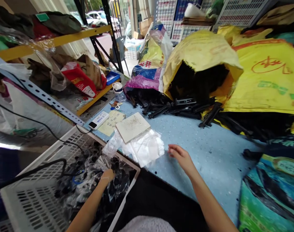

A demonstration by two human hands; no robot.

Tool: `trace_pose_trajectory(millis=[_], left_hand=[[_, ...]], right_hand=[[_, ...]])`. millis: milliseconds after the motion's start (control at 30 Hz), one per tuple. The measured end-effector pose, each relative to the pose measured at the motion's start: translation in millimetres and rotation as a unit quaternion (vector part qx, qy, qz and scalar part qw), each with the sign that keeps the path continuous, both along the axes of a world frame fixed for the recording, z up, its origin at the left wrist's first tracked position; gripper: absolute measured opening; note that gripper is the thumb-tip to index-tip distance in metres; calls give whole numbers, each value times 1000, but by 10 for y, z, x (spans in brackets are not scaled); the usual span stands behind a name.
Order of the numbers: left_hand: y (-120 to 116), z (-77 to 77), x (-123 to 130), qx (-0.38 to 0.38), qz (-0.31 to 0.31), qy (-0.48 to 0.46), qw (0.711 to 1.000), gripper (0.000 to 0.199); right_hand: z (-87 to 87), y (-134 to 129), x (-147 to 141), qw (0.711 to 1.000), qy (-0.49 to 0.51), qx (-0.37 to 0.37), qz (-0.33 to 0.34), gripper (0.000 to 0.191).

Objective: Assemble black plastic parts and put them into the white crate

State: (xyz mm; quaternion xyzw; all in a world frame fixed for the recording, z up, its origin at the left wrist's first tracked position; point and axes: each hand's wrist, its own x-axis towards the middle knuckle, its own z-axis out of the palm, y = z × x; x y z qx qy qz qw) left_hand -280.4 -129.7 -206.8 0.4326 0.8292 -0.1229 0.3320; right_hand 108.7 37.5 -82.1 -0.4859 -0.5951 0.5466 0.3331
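My left hand (108, 175) reaches down into a white plastic crate (37, 183), among clear bags holding black parts (88, 174). Its fingers are hidden there, so their grip does not show. Over the blue tabletop (185, 135), my right hand (182, 156) is held with fingers loosely bent and apart, nothing visible in them. Just left of it lies a pile of clear plastic bags (147, 146). A flat light-grey plate (133, 126) rests on part of that pile.
Yellow woven sacks (202, 48) spill long black parts (166, 109) along the table's back. A blue-green sack (270, 193) stands at right. A yellow note (111, 122), white device (98, 120) and bottle (119, 91) sit at left, beside a shelf (98, 100). A cable (40, 120) crosses the crate.
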Motion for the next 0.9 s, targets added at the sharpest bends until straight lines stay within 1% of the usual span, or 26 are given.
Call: trace_pose_trajectory(millis=[33, 67, 100, 133, 167, 200, 233, 267, 300, 333, 367, 400, 433, 500, 533, 567, 600, 633, 667, 733, 767, 800, 833, 900], left_hand=[[-31, 72, 111, -15, -16, -24, 999, 20], [-57, 164, 231, -24, -32, -49, 998, 16], [-72, 279, 360, -28, -47, -84, 995, 17], [-69, 416, 495, -30, -58, -137, 988, 19], [-45, 571, 633, -31, -62, -211, 975, 22], [7, 738, 771, -33, -61, -298, 952, 26], [87, 909, 907, -33, -56, -389, 919, 33], [197, 1076, 1037, -27, -51, -468, 882, 39], [336, 1229, 1159, -9, -46, -527, 848, 45], [500, 1363, 1274, 25, -42, -559, 827, 47], [683, 1472, 1384, 76, -36, -573, 816, 47], [877, 1555, 1492, 139, -24, -572, 808, 47], [1075, 1615, 1602, 212, -9, -563, 799, 49], [1439, 1677, 1844, 353, 8, -539, 765, 59], [1588, 1689, 1980, 402, 3, -536, 742, 70], [1707, 1696, 2122, 429, -8, -544, 721, 82], [1791, 1700, 2264, 438, -18, -558, 705, 91], [1839, 1702, 2399, 429, -18, -575, 696, 93], [1853, 1705, 2517, 411, -9, -590, 695, 88], [1797, 1707, 2683, 368, 29, -607, 704, 66], [1742, 1707, 2728, 345, 43, -611, 711, 56], [1678, 1706, 2754, 322, 49, -617, 716, 50], [1613, 1706, 2767, 297, 49, -625, 720, 47], [1506, 1715, 2782, 251, 50, -642, 723, 46]], right_hand=[[66, 311, 6, 993, -62, 98, -9, 34], [149, 647, 3, 971, -129, 198, -22, 37], [245, 992, -8, 941, -194, 273, -45, 43], [351, 1329, -21, 905, -262, 329, -62, 49], [458, 1640, -35, 866, -328, 368, -83, 53], [560, 1909, -44, 832, -383, 390, -90, 55], [651, 2124, -46, 807, -426, 400, -83, 54], [728, 2276, -41, 790, -457, 403, -71, 51], [789, 2360, -25, 781, -475, 402, -56, 48], [835, 2375, -1, 781, -477, 401, -46, 44], [864, 2323, 30, 790, -463, 401, -46, 42], [879, 2208, 66, 806, -432, 401, -54, 42], [881, 2037, 102, 831, -384, 398, -64, 43], [848, 1565, 162, 890, -258, 366, -83, 47], [819, 1290, 182, 920, -194, 330, -84, 46], [787, 1010, 194, 942, -147, 286, -92, 45], [755, 741, 204, 953, -131, 258, -93, 44], [727, 496, 217, 957, -126, 247, -79, 41], [707, 289, 239, 965, -111, 230, -51, 38], [691, 10, 320, 980, -76, 182, 6, 32], [694, -59, 377, 985, -62, 159, 15, 31], [701, -88, 436, 987, -65, 148, 7, 30], [708, -83, 491, 984, -86, 155, -10, 30], [716, -7, 559, 966, -147, 207, -44, 30]])
